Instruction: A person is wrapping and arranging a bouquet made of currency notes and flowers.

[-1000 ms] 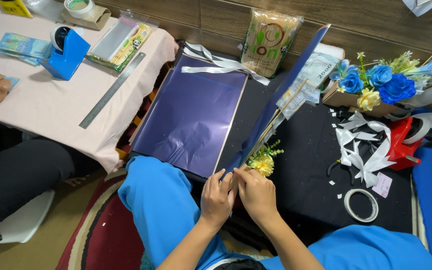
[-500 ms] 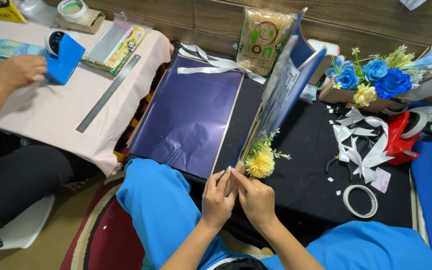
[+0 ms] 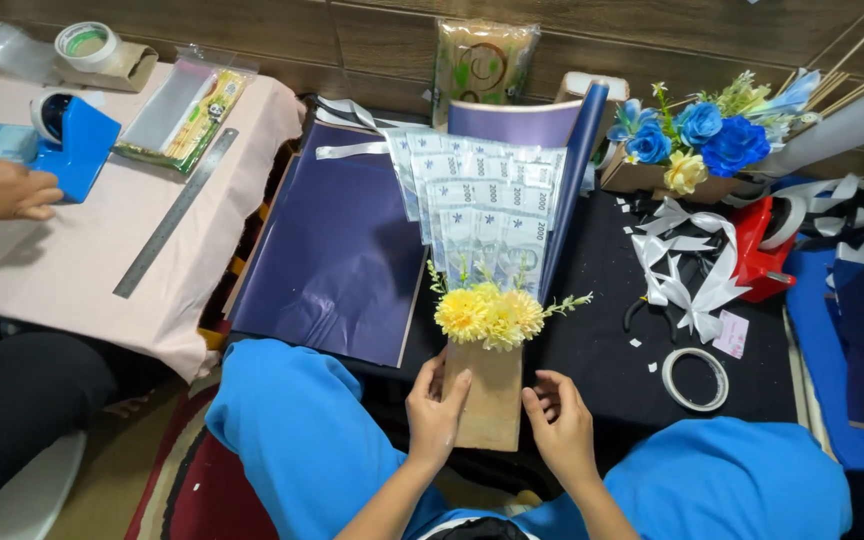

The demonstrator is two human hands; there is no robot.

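Head view: bouquet (image 3: 487,300) now raised upright over black bench (image 3: 602,340), banknote fan newly facing up, left hand (image 3: 437,415) gripping brown wrap, right hand (image 3: 560,425) open beside it.

A single camera sits on the person's head and looks steeply down and forward over their own lap. The left hand (image 3: 438,413) and the right hand (image 3: 562,423) lie near the bottom middle, close to the lens, with the blue-clad knees filling the lower edge. Farther up, the view reaches a black cloth (image 3: 602,340) on the floor and ends at a wooden wall (image 3: 352,40) along the top. On the left it takes in a low table (image 3: 72,270) with a pink cover, seen from above and at a slant, where another person's hand (image 3: 2,192) enters at the frame edge.
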